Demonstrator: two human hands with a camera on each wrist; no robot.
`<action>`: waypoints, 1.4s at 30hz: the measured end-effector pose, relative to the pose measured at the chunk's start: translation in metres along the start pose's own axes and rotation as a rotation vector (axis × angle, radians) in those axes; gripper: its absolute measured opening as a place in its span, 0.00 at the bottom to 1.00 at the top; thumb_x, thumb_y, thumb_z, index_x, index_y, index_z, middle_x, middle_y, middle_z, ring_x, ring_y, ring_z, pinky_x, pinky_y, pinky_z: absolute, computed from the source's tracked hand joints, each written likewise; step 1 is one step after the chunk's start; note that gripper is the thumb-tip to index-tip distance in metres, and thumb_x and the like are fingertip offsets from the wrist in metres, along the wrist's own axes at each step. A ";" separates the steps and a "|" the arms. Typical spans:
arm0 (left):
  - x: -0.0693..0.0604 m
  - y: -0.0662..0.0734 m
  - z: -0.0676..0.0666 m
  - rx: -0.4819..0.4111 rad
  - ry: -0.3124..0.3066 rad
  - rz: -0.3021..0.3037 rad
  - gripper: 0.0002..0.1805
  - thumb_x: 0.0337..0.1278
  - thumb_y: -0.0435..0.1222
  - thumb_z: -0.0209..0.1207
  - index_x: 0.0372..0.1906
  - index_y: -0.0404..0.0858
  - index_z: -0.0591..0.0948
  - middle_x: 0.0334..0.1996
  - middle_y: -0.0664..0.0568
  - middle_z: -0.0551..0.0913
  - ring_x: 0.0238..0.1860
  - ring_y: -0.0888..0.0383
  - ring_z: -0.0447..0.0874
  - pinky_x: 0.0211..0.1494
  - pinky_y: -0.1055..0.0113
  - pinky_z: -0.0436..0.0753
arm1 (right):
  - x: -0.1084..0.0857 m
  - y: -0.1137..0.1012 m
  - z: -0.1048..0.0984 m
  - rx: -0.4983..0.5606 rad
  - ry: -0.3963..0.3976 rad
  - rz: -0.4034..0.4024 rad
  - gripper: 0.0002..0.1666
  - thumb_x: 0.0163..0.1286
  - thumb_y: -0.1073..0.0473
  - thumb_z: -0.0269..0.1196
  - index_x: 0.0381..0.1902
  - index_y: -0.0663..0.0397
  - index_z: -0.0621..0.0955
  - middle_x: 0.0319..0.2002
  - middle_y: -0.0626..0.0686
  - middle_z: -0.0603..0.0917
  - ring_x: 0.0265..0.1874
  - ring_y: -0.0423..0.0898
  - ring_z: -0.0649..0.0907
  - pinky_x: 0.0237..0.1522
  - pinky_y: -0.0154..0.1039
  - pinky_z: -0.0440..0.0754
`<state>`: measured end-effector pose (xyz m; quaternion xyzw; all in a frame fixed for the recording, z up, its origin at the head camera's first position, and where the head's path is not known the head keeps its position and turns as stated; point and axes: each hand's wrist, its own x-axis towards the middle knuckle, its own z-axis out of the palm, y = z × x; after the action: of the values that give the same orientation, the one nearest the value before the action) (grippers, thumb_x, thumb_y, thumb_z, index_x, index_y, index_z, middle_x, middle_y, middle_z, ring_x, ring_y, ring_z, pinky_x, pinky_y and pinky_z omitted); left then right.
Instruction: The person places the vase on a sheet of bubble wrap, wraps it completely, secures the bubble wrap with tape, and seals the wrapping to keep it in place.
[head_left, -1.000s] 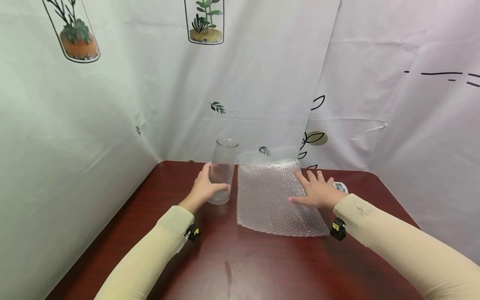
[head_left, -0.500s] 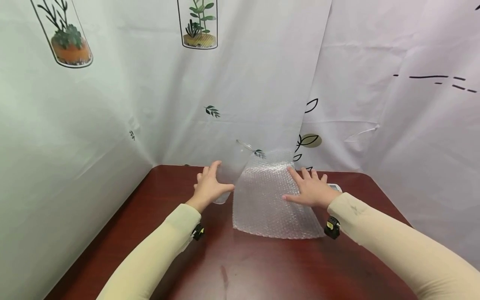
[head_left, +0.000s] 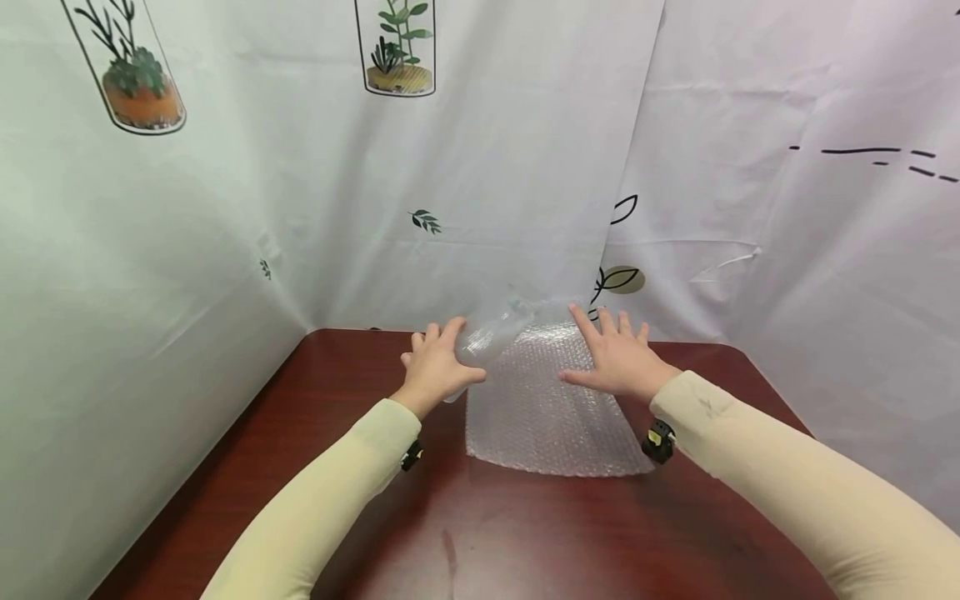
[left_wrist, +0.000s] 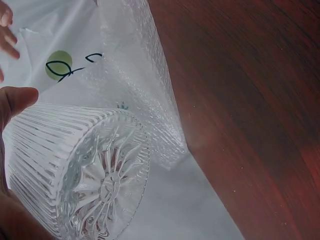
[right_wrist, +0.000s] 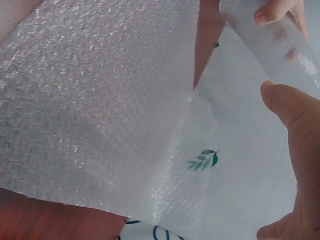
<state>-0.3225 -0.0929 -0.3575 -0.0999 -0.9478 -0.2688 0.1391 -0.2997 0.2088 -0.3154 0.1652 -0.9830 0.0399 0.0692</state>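
- The left hand (head_left: 438, 367) grips the glass vase (left_wrist: 112, 180), thumb on one side and fingers curled round the other. Such a wrap probably suits a wide, smooth body better than a fingertip pinch.
- The vase tilts well over, its mouth leaning away from the left hand towards the right hand's side. Its ribbed bottom is turned to the left wrist camera; whether any edge of it touches something is hard to tell.
- Held low down, the vase has its upper part free of fingers, which presumably lets it lean out between the hands.
- The right hand (head_left: 621, 360) holds nothing. Its fingers are spread, with the thumb well apart from them, over the right edge of the bubble wrap (head_left: 551, 408); contact cannot be made out. The two hands are apart.
- The bubble wrap lies between the hands, its near edge closer to the person than either hand. Its far end runs beyond the table (head_left: 375, 533) against the cloth (head_left: 517, 150), perhaps because the sheet is too long for that spot.
- Past both hands the cloth hangs behind the table, with printed leaves.
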 end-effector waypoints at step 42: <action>0.003 0.048 0.019 0.391 -0.040 0.266 0.53 0.35 0.60 0.76 0.73 0.57 0.68 0.53 0.46 0.72 0.52 0.44 0.67 0.51 0.43 0.68 | 0.017 -0.048 0.005 -0.258 0.245 -0.318 0.54 0.51 0.35 0.77 0.70 0.54 0.72 0.61 0.64 0.76 0.65 0.72 0.69 0.68 0.71 0.58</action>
<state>-0.3169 -0.0422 -0.3491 -0.2005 -0.9629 -0.0573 0.1715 -0.3007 0.1580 -0.3150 0.3017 -0.9258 -0.0776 0.2139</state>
